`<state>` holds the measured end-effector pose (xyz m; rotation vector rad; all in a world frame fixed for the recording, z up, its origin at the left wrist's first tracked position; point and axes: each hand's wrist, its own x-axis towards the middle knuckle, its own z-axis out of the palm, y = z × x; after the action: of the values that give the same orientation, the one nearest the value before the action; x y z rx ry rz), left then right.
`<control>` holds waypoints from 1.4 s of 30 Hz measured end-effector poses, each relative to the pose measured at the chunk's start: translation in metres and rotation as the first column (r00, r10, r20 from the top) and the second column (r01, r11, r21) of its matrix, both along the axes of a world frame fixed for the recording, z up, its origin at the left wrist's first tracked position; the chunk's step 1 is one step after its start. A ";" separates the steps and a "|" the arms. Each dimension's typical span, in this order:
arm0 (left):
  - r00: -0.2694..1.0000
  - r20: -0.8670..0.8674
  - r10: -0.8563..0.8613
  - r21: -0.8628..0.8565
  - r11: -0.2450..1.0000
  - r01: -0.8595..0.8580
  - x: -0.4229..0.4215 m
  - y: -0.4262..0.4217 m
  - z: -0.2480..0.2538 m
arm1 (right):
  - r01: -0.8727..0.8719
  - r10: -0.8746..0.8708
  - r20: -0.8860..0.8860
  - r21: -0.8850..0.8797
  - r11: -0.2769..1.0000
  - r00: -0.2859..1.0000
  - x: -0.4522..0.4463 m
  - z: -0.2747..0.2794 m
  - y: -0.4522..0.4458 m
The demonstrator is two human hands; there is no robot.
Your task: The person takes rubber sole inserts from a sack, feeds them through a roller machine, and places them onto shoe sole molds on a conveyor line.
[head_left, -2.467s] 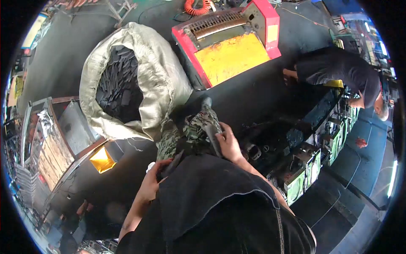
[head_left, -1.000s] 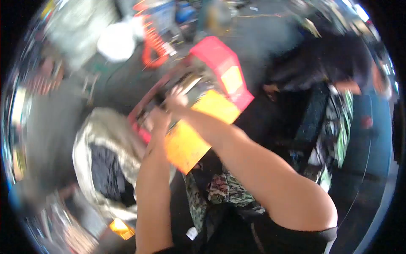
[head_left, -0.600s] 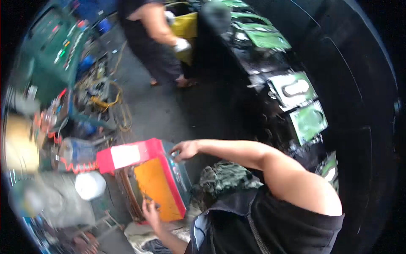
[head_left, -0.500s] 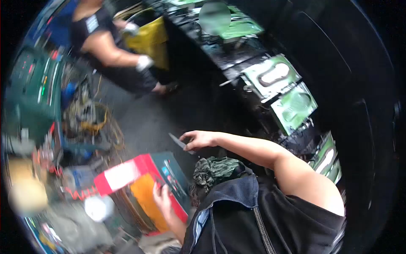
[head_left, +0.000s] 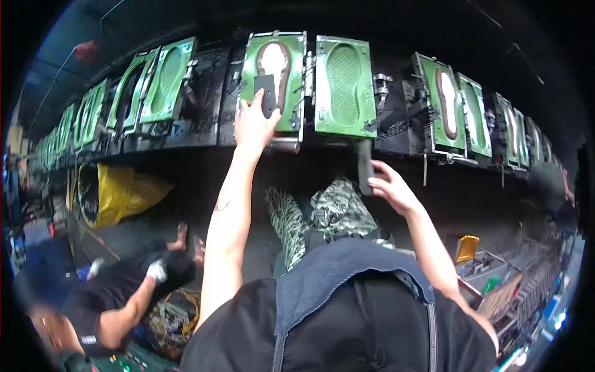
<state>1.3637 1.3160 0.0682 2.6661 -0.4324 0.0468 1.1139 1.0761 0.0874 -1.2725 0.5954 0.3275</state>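
Observation:
My left hand [head_left: 255, 124] reaches up to an open green shoe-sole mould [head_left: 295, 111]. Its fingers hold a flat dark-grey rectangular piece [head_left: 265, 93] in front of the brown-edged white sole [head_left: 273, 59] in the mould's left half. Whether the piece touches the sole cannot be made out. The mould's right half [head_left: 344, 87] shows a tread pattern. Lower and to the right, my right hand [head_left: 393, 189] grips a second dark-grey flat piece [head_left: 364, 170], seen nearly edge-on, below the right half.
More open green moulds stand in a row, on the left [head_left: 167, 80] and right [head_left: 447, 105]. At lower left a co-worker [head_left: 111, 304] in white gloves is near a yellow sack [head_left: 118, 192]. A wooden-sided cart [head_left: 499, 291] stands lower right.
The view has swung round to face the moulds. My left hand has gone from the red box with an orange side to the mould. My right hand still holds a grey piece.

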 end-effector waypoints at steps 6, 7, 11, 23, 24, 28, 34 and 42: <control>0.980 0.170 -0.101 0.057 0.994 0.092 0.038 -0.015 -0.049 | 0.357 -0.358 -0.059 -0.023 0.934 0.932 -0.060 -0.007 0.011; 0.983 0.152 -0.099 0.064 0.994 0.090 0.039 -0.015 -0.049 | 0.371 -0.372 -0.053 -0.025 0.928 0.927 -0.061 -0.006 0.016; 0.983 0.147 -0.113 0.106 0.990 0.097 0.037 -0.016 -0.048 | 0.418 -0.418 -0.076 -0.024 0.908 0.905 -0.062 -0.015 0.028; 0.936 0.316 -0.154 0.144 0.983 0.113 0.035 -0.017 -0.066 | 0.438 -0.435 0.055 -0.051 0.898 0.899 -0.048 0.022 -0.064; 0.973 0.196 -0.120 0.116 0.988 0.099 0.035 -0.018 -0.063 | 0.438 -0.434 0.075 -0.056 0.897 0.898 -0.047 0.026 -0.083; 0.969 0.205 -0.138 0.142 0.984 0.110 0.034 -0.017 -0.059 | 0.390 -0.376 0.114 -0.373 0.842 0.920 -0.055 0.036 -0.178; 0.986 -0.119 -0.118 0.152 0.979 0.135 0.029 -0.018 -0.025 | 0.060 -0.149 0.039 -0.988 0.139 0.988 -0.028 0.008 -0.297; 0.939 -0.147 0.311 -0.281 0.897 -0.341 -0.173 -0.067 -0.013 | 0.026 -0.045 0.025 -0.999 0.032 0.999 0.017 -0.044 -0.323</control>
<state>1.1910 1.2495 0.0549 2.3933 0.0584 0.0765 1.1306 0.7532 0.0436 -2.7007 0.9253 -0.2798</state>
